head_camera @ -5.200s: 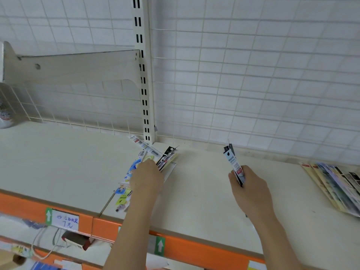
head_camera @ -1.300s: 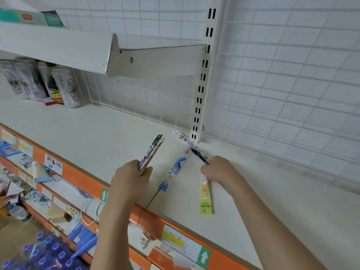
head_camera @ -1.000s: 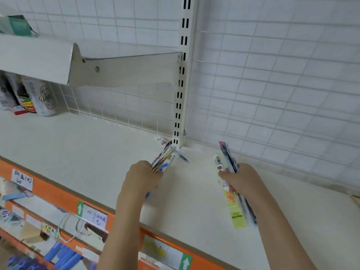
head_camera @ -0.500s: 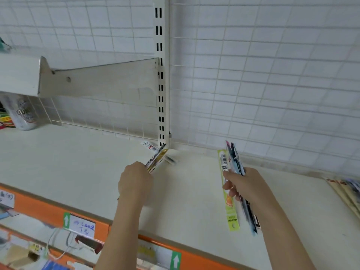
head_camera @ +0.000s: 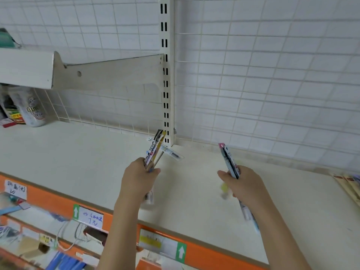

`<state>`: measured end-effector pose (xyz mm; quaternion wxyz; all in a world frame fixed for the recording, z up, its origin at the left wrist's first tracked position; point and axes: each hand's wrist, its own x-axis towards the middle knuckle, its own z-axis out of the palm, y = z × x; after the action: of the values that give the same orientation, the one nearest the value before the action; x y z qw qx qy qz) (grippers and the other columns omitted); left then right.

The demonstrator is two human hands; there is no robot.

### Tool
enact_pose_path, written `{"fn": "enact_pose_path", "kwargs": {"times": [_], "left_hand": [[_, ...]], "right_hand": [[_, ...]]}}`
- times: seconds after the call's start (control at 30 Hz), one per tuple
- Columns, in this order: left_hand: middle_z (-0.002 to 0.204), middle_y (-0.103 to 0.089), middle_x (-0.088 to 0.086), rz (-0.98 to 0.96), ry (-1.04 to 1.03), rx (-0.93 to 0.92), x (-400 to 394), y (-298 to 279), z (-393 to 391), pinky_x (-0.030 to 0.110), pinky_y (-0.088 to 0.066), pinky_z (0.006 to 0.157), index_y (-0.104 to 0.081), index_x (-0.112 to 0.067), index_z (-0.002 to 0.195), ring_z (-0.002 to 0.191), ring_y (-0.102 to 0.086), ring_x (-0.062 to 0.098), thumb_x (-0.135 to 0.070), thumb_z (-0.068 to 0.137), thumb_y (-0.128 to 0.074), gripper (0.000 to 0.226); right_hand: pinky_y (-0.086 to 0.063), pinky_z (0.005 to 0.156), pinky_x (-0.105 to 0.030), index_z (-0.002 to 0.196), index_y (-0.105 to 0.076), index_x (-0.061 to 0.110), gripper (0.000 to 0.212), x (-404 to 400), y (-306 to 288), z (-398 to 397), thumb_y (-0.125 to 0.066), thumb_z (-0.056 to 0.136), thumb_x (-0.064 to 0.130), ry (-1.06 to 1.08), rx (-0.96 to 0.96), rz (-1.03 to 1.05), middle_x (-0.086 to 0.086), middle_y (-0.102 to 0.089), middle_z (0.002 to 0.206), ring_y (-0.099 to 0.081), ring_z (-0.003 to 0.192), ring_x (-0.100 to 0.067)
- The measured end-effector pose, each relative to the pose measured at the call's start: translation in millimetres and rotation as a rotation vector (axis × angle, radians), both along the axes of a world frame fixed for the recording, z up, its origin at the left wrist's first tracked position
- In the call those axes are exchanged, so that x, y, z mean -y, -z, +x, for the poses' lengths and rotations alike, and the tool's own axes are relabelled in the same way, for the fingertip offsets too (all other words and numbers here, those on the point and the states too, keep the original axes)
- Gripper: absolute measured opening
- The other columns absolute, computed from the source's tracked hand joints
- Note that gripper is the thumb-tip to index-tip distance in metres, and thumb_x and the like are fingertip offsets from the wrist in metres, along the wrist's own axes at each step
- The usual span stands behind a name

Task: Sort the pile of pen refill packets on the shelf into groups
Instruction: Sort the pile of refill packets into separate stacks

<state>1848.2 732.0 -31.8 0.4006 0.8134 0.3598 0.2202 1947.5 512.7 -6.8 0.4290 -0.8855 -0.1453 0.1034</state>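
My left hand (head_camera: 139, 177) grips a bunch of pen refill packets (head_camera: 154, 148), black, white and yellow, standing upright above the cream shelf (head_camera: 78, 158). A single clear refill packet (head_camera: 171, 152) lies flat on the shelf just behind that bunch, by the upright post. My right hand (head_camera: 242, 183) grips a second bunch of refill packets (head_camera: 228, 160) with a pink top, tilted, its lower ends sticking out below my wrist. A blurred yellow-green packet end (head_camera: 224, 189) shows under my right palm. At the far right edge lies a sorted group of packets (head_camera: 348, 184).
A slotted upright post (head_camera: 166, 75) and wire grid back panel stand behind the shelf. An upper shelf bracket (head_camera: 109, 73) juts out at the left, with cans (head_camera: 33, 112) beneath it. The orange shelf edge (head_camera: 116, 217) carries price labels; lower shelves hold goods.
The view has swung slightly right. My right hand has turned its bunch more upright, so the yellow-green packet now hides under my palm. My left hand still holds its bunch.
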Motion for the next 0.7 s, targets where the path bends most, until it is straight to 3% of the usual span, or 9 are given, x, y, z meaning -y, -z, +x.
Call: {"fn": "enact_pose_path", "kwargs": {"times": [0.07, 0.13, 0.2, 0.27, 0.33, 0.43, 0.57, 0.63, 0.7], "left_hand": [[0.078, -0.059, 0.006, -0.048, 0.009, 0.034, -1, 4, 3, 0.036, -0.048, 0.07, -0.05, -0.012, 0.082, 0.072, -0.061, 0.03, -0.013, 0.087, -0.055, 0.007], [0.084, -0.062, 0.006, -0.138, 0.027, 0.095, 1, 2, 7, 0.038, -0.052, 0.074, -0.045, -0.014, 0.096, 0.068, -0.065, 0.027, -0.01, 0.092, -0.048, 0.007], [0.084, -0.062, 0.002, -0.181, 0.052, 0.118, 1, -1, 17, 0.034, -0.052, 0.069, -0.04, -0.018, 0.105, 0.061, -0.064, 0.021, -0.008, 0.093, -0.045, 0.017], [0.084, -0.062, 0.002, -0.125, 0.072, 0.102, -2, -3, 32, 0.027, -0.048, 0.06, -0.047, -0.017, 0.105, 0.059, -0.064, 0.017, -0.007, 0.09, -0.05, 0.018], [0.08, -0.065, 0.006, -0.04, 0.061, 0.065, -6, -2, 50, 0.022, -0.045, 0.057, -0.056, -0.01, 0.097, 0.062, -0.067, 0.019, -0.009, 0.087, -0.055, 0.01], [0.078, -0.066, 0.013, -0.047, -0.049, 0.043, -15, 1, 77, 0.026, -0.044, 0.057, -0.059, -0.005, 0.092, 0.068, -0.065, 0.028, -0.013, 0.083, -0.056, 0.012], [0.06, -0.05, 0.004, -0.096, -0.171, -0.018, -21, 1, 102, 0.022, -0.034, 0.044, -0.057, -0.003, 0.082, 0.048, -0.046, 0.015, -0.019, 0.084, -0.058, 0.017], [0.055, -0.055, 0.005, -0.121, -0.151, -0.086, -25, 1, 110, 0.02, -0.034, 0.042, -0.059, -0.004, 0.073, 0.037, -0.047, 0.016, -0.022, 0.083, -0.058, 0.021], [0.056, -0.061, 0.007, -0.138, -0.116, -0.167, -29, 0, 115, 0.019, -0.037, 0.041, -0.068, -0.002, 0.083, 0.027, -0.047, 0.015, -0.023, 0.082, -0.056, 0.024]], "right_hand": [[-0.047, 0.073, -0.033, 0.088, -0.059, 0.006, 0.017, 4, 7, 4, -0.062, 0.083, 0.021, 0.023, -0.012, -0.043, -0.009, -0.068, 0.082, -0.063, 0.08, -0.028], [-0.048, 0.073, -0.034, 0.1, -0.053, 0.01, 0.02, 8, 12, 8, -0.06, 0.081, 0.015, 0.051, -0.041, -0.095, -0.008, -0.068, 0.089, -0.063, 0.084, -0.028], [-0.049, 0.072, -0.035, 0.111, -0.042, 0.014, 0.033, 12, 17, 11, -0.056, 0.081, 0.013, 0.074, -0.051, -0.141, -0.008, -0.067, 0.094, -0.063, 0.085, -0.029], [-0.055, 0.075, -0.04, 0.116, -0.037, 0.018, 0.037, 16, 21, 15, -0.05, 0.082, 0.012, 0.085, -0.036, -0.175, -0.008, -0.068, 0.095, -0.066, 0.082, -0.03], [-0.056, 0.075, -0.044, 0.111, -0.041, 0.019, 0.031, 21, 24, 18, -0.046, 0.082, 0.012, 0.101, -0.027, -0.208, -0.007, -0.068, 0.092, -0.067, 0.08, -0.03], [-0.054, 0.079, -0.04, 0.105, -0.048, 0.016, 0.024, 30, 23, 22, -0.043, 0.082, 0.012, 0.119, -0.017, -0.235, -0.008, -0.067, 0.092, -0.065, 0.082, -0.03], [-0.041, 0.063, -0.033, 0.101, -0.046, 0.012, 0.014, 41, 21, 24, -0.043, 0.088, 0.014, 0.142, 0.031, -0.26, -0.005, -0.056, 0.079, -0.054, 0.072, -0.028], [-0.039, 0.062, -0.032, 0.095, -0.044, 0.01, 0.009, 45, 21, 24, -0.044, 0.091, 0.018, 0.154, 0.041, -0.257, -0.002, -0.05, 0.073, -0.05, 0.068, -0.026], [-0.039, 0.062, -0.032, 0.09, -0.04, 0.012, 0.01, 49, 22, 24, -0.044, 0.092, 0.021, 0.159, 0.038, -0.264, 0.0, -0.047, 0.072, -0.049, 0.069, -0.026]]}}
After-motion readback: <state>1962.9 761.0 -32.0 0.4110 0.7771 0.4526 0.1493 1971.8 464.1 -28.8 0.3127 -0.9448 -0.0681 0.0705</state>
